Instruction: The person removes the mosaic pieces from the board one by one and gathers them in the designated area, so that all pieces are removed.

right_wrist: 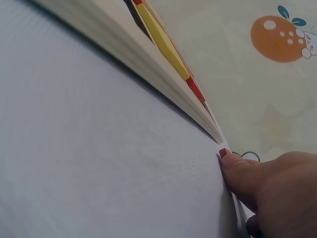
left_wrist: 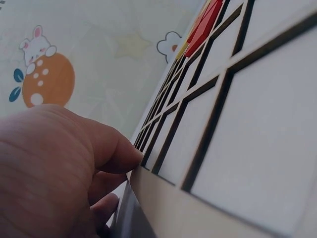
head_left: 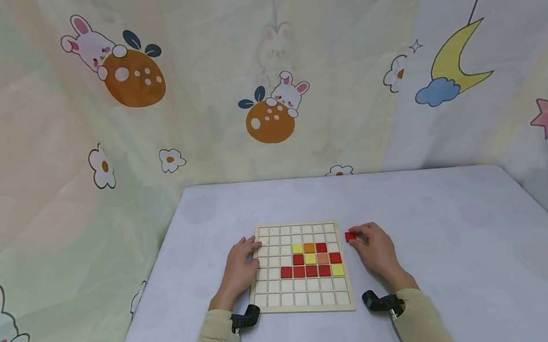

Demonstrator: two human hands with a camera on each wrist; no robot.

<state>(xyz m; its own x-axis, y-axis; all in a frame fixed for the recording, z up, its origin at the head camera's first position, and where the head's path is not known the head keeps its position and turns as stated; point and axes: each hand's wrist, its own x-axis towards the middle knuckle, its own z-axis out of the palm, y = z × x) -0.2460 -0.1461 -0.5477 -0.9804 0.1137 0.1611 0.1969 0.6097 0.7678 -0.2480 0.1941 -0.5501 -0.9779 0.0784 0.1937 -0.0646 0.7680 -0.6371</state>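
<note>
A pale square-grid board (head_left: 305, 301) lies on the table, with red, yellow, orange and salmon tiles filling some cells. My left hand (head_left: 239, 266) holds the board's left edge; in the left wrist view its thumb (left_wrist: 116, 151) touches the rim, and the other fingers are partly hidden below it. Just off the board's right side, my right hand (head_left: 376, 247) pinches a small red tile (head_left: 350, 236) between thumb and finger. That tile shows at the thumb tip in the right wrist view, apart from the board.
The board stands on a table (head_left: 472, 236) with a white cloth. Behind it hangs a printed fabric backdrop (head_left: 213, 115) with rabbits, flowers and a moon. Each wrist wears a black device, such as the one on the left wrist (head_left: 246, 318).
</note>
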